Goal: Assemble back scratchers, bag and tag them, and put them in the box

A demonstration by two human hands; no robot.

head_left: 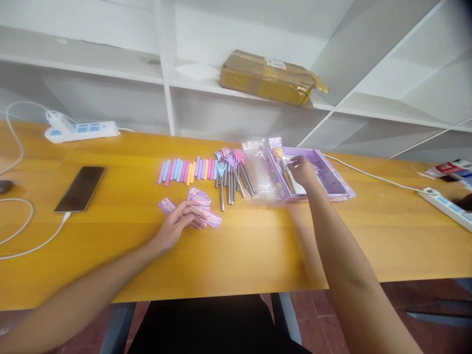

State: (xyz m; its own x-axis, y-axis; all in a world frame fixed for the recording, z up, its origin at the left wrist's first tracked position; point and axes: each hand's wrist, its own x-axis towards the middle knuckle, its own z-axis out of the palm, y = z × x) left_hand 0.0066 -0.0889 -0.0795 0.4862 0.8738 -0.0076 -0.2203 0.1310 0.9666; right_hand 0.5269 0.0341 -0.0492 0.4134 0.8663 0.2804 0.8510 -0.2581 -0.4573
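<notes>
My left hand [180, 223] rests on a loose pile of small pink and purple printed cards [199, 196], its fingers loosely spread. My right hand [304, 172] is over the left part of a shallow purple box [336, 183], fingers bent but apart, with no held thing visible. Just left of that hand, a bagged stick with a yellow hand-shaped top [277, 152] lies in the box. Between my hands lie several metal rods with blue, purple and pink hand-shaped tops [230, 179]. Clear plastic bags [258, 169] lie between the rods and the box.
A row of coloured tubes [187, 169] lies left of the rods. Farther left are a phone [80, 189] on a cable and a power strip [83, 131]. Another power strip [452, 207] lies at right. A taped carton [267, 78] sits on the shelf behind.
</notes>
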